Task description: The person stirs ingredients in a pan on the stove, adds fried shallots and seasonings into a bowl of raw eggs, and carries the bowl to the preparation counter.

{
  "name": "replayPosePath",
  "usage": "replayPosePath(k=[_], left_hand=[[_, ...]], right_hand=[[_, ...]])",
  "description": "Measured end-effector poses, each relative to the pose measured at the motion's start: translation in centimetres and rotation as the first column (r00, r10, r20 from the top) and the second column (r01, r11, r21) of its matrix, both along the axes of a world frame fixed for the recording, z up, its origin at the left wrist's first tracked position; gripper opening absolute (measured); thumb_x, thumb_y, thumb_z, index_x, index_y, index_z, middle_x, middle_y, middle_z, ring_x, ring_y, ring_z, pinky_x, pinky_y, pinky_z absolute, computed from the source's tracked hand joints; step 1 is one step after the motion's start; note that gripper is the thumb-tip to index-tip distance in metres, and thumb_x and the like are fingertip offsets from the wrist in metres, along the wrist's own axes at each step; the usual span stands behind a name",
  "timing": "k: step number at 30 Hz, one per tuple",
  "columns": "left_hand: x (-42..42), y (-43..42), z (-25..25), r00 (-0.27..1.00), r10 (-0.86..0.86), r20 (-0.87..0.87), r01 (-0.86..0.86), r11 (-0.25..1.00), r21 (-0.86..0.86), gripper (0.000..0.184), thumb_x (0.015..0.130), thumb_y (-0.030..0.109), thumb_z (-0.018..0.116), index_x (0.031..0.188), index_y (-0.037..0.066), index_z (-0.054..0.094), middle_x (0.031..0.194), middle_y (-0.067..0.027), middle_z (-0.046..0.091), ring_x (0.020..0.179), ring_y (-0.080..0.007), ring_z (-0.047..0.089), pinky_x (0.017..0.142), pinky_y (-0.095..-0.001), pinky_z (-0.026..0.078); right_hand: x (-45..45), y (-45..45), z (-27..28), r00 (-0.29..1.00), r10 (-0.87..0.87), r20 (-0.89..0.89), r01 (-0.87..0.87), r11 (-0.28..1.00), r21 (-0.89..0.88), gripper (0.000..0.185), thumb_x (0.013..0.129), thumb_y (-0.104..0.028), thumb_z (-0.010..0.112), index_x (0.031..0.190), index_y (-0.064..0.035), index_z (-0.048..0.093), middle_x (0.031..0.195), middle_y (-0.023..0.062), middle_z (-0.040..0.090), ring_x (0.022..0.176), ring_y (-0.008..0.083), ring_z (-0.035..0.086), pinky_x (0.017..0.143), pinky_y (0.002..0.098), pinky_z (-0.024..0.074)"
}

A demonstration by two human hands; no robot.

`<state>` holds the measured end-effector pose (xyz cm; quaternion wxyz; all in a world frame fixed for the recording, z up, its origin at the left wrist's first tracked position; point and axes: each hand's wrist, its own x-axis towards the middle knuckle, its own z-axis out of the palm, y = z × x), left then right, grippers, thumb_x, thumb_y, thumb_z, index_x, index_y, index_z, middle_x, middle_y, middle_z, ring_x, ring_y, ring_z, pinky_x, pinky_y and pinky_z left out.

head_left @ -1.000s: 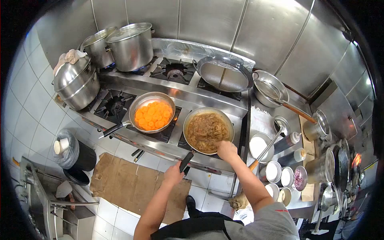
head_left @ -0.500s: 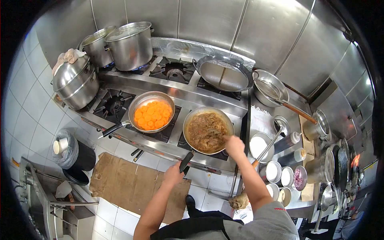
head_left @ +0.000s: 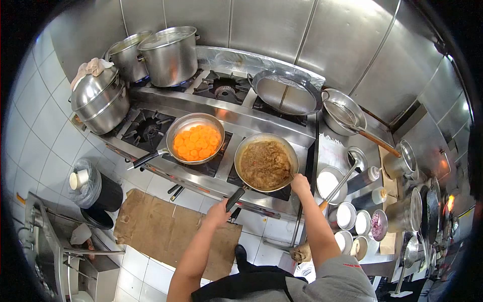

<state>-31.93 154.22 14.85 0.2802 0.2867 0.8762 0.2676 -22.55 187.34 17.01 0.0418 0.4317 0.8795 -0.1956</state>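
"Steel walls (head_left: 266,27) stood behind the stove (head_left: 229,115). Where was the brown food (head_left: 264,163)?"

"Inside the round pan (head_left: 266,136) on a front burner, beside the other pan (head_left: 196,119), which held sliced carrots (head_left: 198,143)."

"And the hands?"

"Apart. The left hand (head_left: 217,214) was clamped on the round pan's black handle (head_left: 235,200); the right hand (head_left: 301,184) was at its rim, fingers curled, but what they gripped couldn't be told."

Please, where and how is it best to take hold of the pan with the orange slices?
Probably by the black handle, from the cook's side, fingers wrapped around it: it is long and slim, and slants away from the round pan beyond the stove's front edge.
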Motion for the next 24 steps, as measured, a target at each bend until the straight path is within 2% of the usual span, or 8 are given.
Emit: replayPosePath(k=[6,11,15,17,19,20,22,24], left_hand=[[0.6,0.6,1.6,1.0,-0.003,0.003,0.004,0.998,-0.068,0.05,0.072,0.017,0.065,0.118,0.013,0.045,0.093,-0.018,0.062,0.089,-0.0368,0.058,0.076,-0.0461,0.047],[0.9,0.1,2.1,1.0,0.012,0.0,-0.012,1.0,-0.025,0.057,0.072,0.022,0.067,0.123,0.011,0.042,0.095,-0.0204,0.061,0.092,-0.0369,0.058,0.078,-0.0449,0.047],[1.4,-1.1,0.9,0.991,0.135,0.011,-0.135,0.972,0.193,0.069,0.074,0.032,0.067,0.128,0.005,0.036,0.097,-0.0203,0.058,0.089,-0.0336,0.058,0.078,-0.0394,0.046],[1.4,-2.5,1.4,0.969,0.217,0.119,-0.244,0.916,0.317,0.073,0.075,0.035,0.067,0.131,0.002,0.032,0.098,-0.0194,0.056,0.088,-0.0301,0.057,0.078,-0.0356,0.045],[1.9,-5.5,-1.9,0.9,0.363,0.24,-0.435,0.773,0.462,0.064,0.082,0.033,0.062,0.13,0.002,0.033,0.095,-0.013,0.055,0.078,-0.0198,0.055,0.07,-0.031,0.045],[2.0,-7.8,-4.4,0.847,0.412,0.335,-0.53,0.682,0.504,0.059,0.084,0.032,0.059,0.129,0.002,0.035,0.095,-0.0121,0.056,0.073,-0.0156,0.054,0.065,-0.0292,0.046],[3.5,-14.0,-9.3,0.741,0.526,0.417,-0.671,0.563,0.483,0.051,0.087,0.027,0.055,0.127,0.001,0.036,0.096,-0.0113,0.056,0.071,-0.0151,0.056,0.06,-0.028,0.046],[7.9,-20.8,-11.8,0.559,0.627,0.542,-0.828,0.398,0.394,0.047,0.088,0.027,0.053,0.125,0.001,0.039,0.093,-0.0121,0.057,0.072,-0.0147,0.057,0.06,-0.0293,0.046]], right_hand=[[1.7,-1.2,2.3,0.999,-0.022,0.023,0.02,0.994,0.104,0.029,0.079,-0.013,0.052,0.106,-0.0026,0.051,0.099,0.0251,0.059,0.089,0.0411,0.06,0.079,0.0467,0.0484],[3.2,-4.4,5.3,0.996,-0.035,-0.08,0.057,0.957,0.285,0.035,0.078,-0.019,0.06,0.107,-0.0026,0.05,0.1,0.0196,0.052,0.093,0.0383,0.056,0.077,0.0443,0.0483],[4.5,-9.0,8.0,0.912,0.252,-0.324,-0.139,0.932,0.335,0.037,0.075,-0.015,0.062,0.108,-0.0041,0.052,0.101,0.0172,0.051,0.099,0.0354,0.051,0.078,0.0415,0.047],[4.8,-11.9,6.9,0.744,0.484,-0.46,-0.387,0.874,0.293,0.014,0.074,-0.009,0.059,0.087,-0.0055,0.06,0.088,0.0175,0.058,0.086,0.0329,0.057,0.073,0.0415,0.0469],[5.6,-15.6,4.5,0.721,0.599,-0.348,-0.668,0.735,-0.116,0.012,0.077,-0.015,0.056,0.082,-0.0059,0.062,0.08,0.0171,0.061,0.074,0.0336,0.06,0.069,0.0424,0.047],[5.8,-17.2,3.0,0.582,0.742,-0.333,-0.813,0.524,-0.256,0.017,0.079,-0.02,0.055,0.082,-0.0049,0.061,0.077,0.016,0.062,0.076,0.0325,0.06,0.069,0.0407,0.0468],[5.7,-20.2,0.9,0.457,0.879,-0.134,-0.692,0.257,-0.675,0.022,0.08,-0.023,0.055,0.088,-0.005,0.063,0.072,0.0114,0.063,0.06,0.0236,0.061,0.059,0.0353,0.0477],[5.2,-21.7,-4.5,0.415,0.905,0.098,-0.512,0.321,-0.796,0.021,0.078,-0.023,0.055,0.087,-0.006,0.064,0.07,0.0095,0.063,0.056,0.0193,0.059,0.054,0.0343,0.0475]])
